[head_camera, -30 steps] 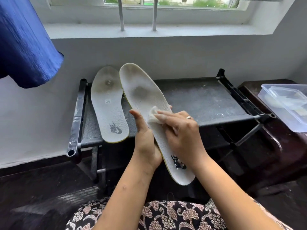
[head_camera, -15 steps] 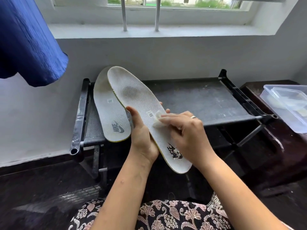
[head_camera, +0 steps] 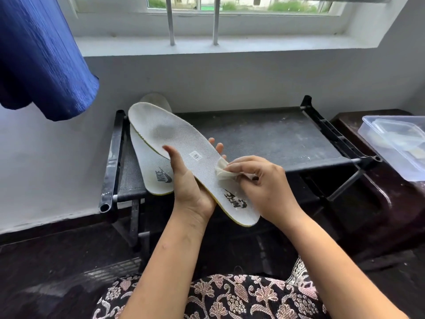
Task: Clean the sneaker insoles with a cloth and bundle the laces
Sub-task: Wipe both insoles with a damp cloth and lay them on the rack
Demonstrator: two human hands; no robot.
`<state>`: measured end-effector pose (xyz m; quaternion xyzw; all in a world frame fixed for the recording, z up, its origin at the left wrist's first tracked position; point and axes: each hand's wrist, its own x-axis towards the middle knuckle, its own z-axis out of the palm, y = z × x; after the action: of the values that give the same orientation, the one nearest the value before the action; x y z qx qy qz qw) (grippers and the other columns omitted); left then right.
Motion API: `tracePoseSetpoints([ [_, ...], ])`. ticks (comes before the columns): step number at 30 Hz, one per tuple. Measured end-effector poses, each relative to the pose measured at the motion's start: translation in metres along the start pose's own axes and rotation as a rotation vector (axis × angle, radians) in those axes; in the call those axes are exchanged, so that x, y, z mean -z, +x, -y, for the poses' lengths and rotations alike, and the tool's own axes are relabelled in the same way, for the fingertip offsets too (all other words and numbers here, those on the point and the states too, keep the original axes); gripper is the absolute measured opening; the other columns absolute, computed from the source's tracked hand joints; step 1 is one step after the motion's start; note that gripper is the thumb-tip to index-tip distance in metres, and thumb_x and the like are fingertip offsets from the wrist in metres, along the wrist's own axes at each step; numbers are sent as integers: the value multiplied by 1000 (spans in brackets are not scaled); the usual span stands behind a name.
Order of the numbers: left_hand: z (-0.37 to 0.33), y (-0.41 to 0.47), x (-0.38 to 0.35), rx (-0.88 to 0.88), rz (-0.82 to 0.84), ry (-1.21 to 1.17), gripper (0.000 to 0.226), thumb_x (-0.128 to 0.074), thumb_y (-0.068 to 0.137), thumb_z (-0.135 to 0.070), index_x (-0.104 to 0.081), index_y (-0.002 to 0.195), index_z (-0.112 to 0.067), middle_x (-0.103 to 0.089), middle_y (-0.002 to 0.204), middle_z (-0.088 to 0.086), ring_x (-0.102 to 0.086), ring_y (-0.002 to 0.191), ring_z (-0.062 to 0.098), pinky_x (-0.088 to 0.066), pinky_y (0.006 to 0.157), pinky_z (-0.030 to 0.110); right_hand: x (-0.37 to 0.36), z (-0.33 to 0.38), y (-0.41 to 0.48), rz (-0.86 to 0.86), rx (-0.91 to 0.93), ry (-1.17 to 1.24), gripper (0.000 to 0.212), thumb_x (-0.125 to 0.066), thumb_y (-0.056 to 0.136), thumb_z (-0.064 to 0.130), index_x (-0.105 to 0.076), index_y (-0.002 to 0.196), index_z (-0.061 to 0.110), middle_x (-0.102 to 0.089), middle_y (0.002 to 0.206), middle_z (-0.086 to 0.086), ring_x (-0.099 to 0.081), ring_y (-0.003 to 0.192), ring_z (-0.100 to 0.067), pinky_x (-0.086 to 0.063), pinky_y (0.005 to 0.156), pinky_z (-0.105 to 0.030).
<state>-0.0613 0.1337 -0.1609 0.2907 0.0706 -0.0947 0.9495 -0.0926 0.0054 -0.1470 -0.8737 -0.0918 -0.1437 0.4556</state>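
My left hand (head_camera: 192, 192) grips a white insole (head_camera: 181, 146) from below, thumb on its top, holding it slanted above the rack with the toe end to the upper left. The insole has a grey stain near the forefoot and a dark logo at the heel. My right hand (head_camera: 262, 185) pinches a small white cloth (head_camera: 222, 171) against the insole's right edge, just above the logo. A second white insole (head_camera: 156, 173) lies flat on the black rack (head_camera: 264, 139), partly hidden under the held one. No laces are in view.
A clear plastic box (head_camera: 395, 143) sits on a dark wooden stand at the right. Blue fabric (head_camera: 39, 54) hangs at the upper left. A white wall and a barred window ledge lie behind the rack. My patterned lap is at the bottom.
The held insole has swung to the left so its toe now covers the lying insole. My right hand with the cloth has slid toward the heel and the right edge.
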Motion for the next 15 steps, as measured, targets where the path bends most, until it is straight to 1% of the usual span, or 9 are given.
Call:
tracePoseSetpoints([
  [2, 3, -9, -6, 69, 56, -11, 86, -41, 72, -75, -57, 123, -8, -64, 120, 9, -65, 107, 21, -56, 85, 38, -3, 3, 0, -51, -32, 12, 28, -63, 83, -5, -76, 94, 17, -69, 97, 12, -60, 96, 3, -46, 79, -8],
  [3, 6, -13, -10, 122, 102, -1, 93, -50, 65, -75, -53, 128, -6, -62, 121, 11, -65, 107, 23, -56, 84, 40, -4, 4, 1, -90, -54, 14, 29, -62, 82, -4, -76, 95, 18, -69, 98, 12, -59, 97, 6, -45, 81, -7],
  [4, 9, -16, -13, 169, 157, 13, 102, -55, 60, -75, -49, 133, -5, -60, 122, 12, -64, 108, 26, -55, 86, 42, -5, 4, 3, -135, -69, 12, 30, -61, 82, -4, -76, 95, 19, -69, 98, 13, -58, 96, 8, -44, 82, -5],
  [6, 15, -19, -16, 201, 218, 75, 106, -46, 63, -78, -42, 139, -4, -58, 122, 14, -61, 110, 27, -49, 95, 43, -6, 4, 5, -207, -81, -6, 31, -61, 82, -3, -76, 95, 20, -70, 98, 11, -56, 90, 14, -42, 81, -3],
  [8, 19, -17, -13, 240, 239, 80, 103, -34, 68, -79, -42, 139, -4, -59, 119, 12, -61, 107, 25, -48, 96, 40, -7, 4, 4, -218, -90, -5, 32, -60, 82, -4, -75, 97, 21, -69, 101, 8, -54, 89, 17, -41, 81, -2],
  [9, 19, -15, -11, 252, 240, 75, 102, -31, 69, -79, -45, 136, -4, -61, 117, 11, -62, 105, 24, -48, 95, 39, -8, 5, 4, -198, -93, 7, 34, -60, 83, -4, -74, 100, 21, -68, 103, 9, -54, 93, 16, -41, 83, -3],
  [12, 14, -10, -5, 265, 257, 59, 92, -26, 73, -80, -55, 120, -7, -64, 106, 8, -65, 98, 21, -49, 95, 36, -11, 8, 1, -90, -85, 25, 39, -57, 87, -4, -69, 113, 22, -62, 108, 15, -54, 112, 2, -45, 95, -19],
  [13, 12, -9, -3, 275, 257, 58, 89, -25, 74, -80, -56, 116, -8, -64, 103, 8, -66, 97, 21, -48, 96, 36, -12, 9, 0, -58, -83, 43, 42, -57, 87, -4, -67, 116, 24, -63, 107, 16, -56, 112, -3, -46, 96, -23],
  [15, 7, -10, -3, 303, 247, 73, 89, -24, 76, -81, -58, 112, -7, -66, 101, 9, -67, 96, 22, -46, 97, 39, -10, 12, -1, 7, -79, 120, 46, -57, 86, -4, -66, 119, 28, -68, 101, 13, -61, 100, -5, -50, 89, -24],
])
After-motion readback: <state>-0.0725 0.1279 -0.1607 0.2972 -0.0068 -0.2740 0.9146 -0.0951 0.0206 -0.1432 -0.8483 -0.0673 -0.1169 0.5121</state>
